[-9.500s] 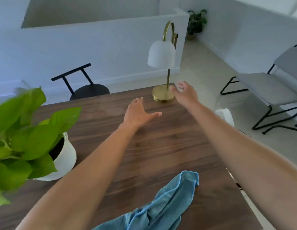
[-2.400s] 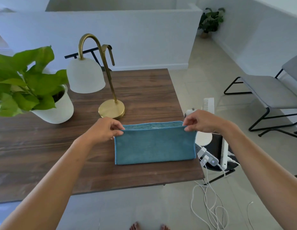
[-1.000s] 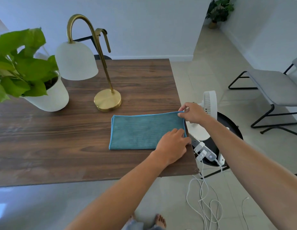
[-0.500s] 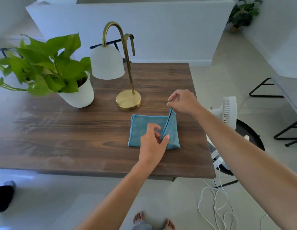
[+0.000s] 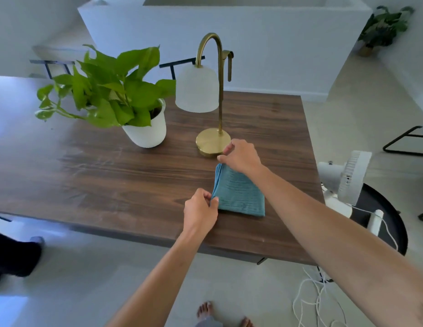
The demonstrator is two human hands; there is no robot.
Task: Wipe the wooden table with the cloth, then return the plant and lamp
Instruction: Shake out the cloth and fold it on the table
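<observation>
A blue cloth (image 5: 238, 193) lies folded into a small rectangle on the dark wooden table (image 5: 125, 180), near its right front. My left hand (image 5: 201, 210) pinches the cloth's near left corner. My right hand (image 5: 241, 156) pinches its far left corner, just in front of the lamp's base. The brass lamp (image 5: 214, 142) with a white shade stands behind the cloth. A leafy green plant in a white pot (image 5: 146, 131) stands to the lamp's left.
A white fan (image 5: 347, 182) sits on a black round stool right of the table, with white cables (image 5: 316, 300) trailing on the floor. Black chairs stand behind the table and at far right. My bare feet show below the table's front edge.
The cloth's right half was folded over to the left, making a narrower rectangle. Both hands moved left with the fold and now pinch its left corners. The view shifted.
</observation>
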